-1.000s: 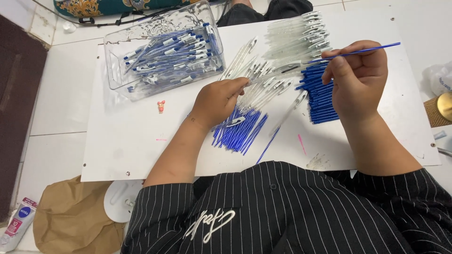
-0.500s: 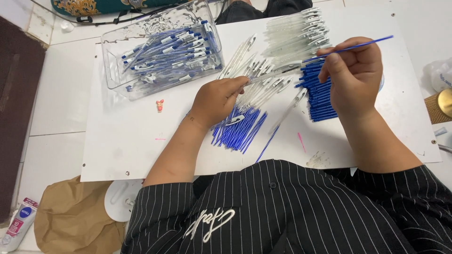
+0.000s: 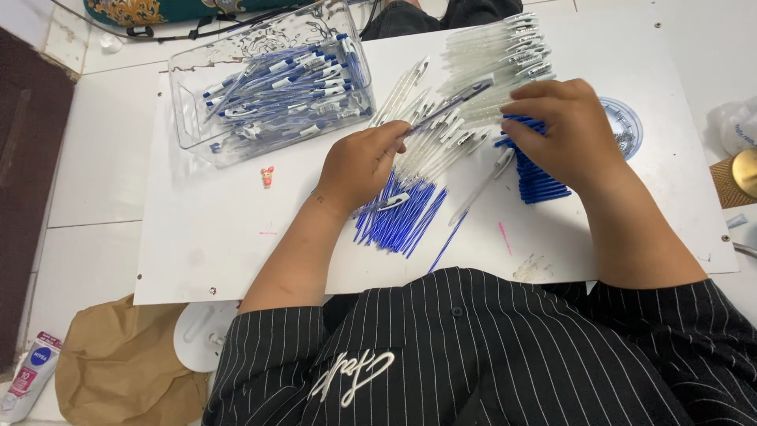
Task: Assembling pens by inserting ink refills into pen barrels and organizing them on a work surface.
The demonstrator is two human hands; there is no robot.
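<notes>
My left hand (image 3: pixel 364 166) grips a clear pen barrel (image 3: pixel 449 104) with a blue refill inside it, pointing up and to the right. My right hand (image 3: pixel 569 134) has its fingers curled at the barrel's far end, above a stack of blue refills (image 3: pixel 544 185). Whether it grips anything is hidden. A second heap of blue refills (image 3: pixel 402 221) lies under my left hand. Empty clear barrels (image 3: pixel 493 47) are fanned out at the far side. One assembled pen (image 3: pixel 482 183) lies loose between my hands.
All this lies on a white board (image 3: pixel 197 244) on a tiled floor. A clear plastic box (image 3: pixel 272 87) of finished pens stands at the far left. A brown paper bag (image 3: pixel 118 367), a tube (image 3: pixel 27 379) and a white round piece (image 3: pixel 197 335) lie near left. A gold object (image 3: pixel 741 173) is at the right.
The blue refill that my right hand held up is now inside the clear barrel in my left hand. My right hand has come down and leftward; my left hand has lifted off the refill heap.
</notes>
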